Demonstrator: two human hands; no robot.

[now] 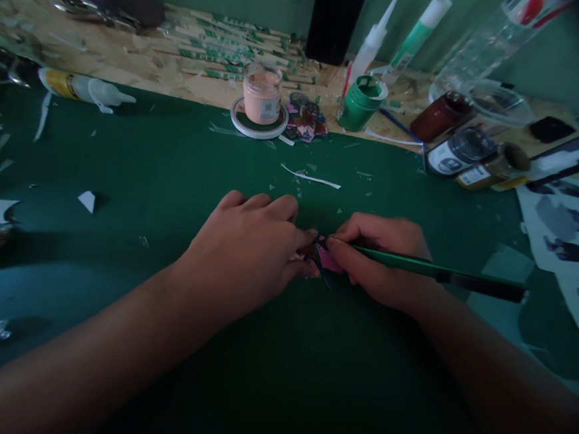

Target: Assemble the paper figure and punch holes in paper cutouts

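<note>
My right hand [380, 256] is closed in a pen grip round a long green-handled craft tool [424, 270] whose dark end trails off to the right. Its tip meets a small pink and dark paper piece [325, 259] lying on the green cutting mat [167, 186]. My left hand [252, 250] lies palm down just left of the piece, its fingertips pressing on the piece's edge. Most of the small piece is hidden between the two hands.
Behind the hands stand a peach paint jar [262, 95], a green paint jar [360, 101], glue tubes [370, 40], several dark paint bottles [457, 150] and a clear plastic container [496, 40]. Paper scraps [88, 201] dot the mat. Printed sheets [571, 235] lie at right.
</note>
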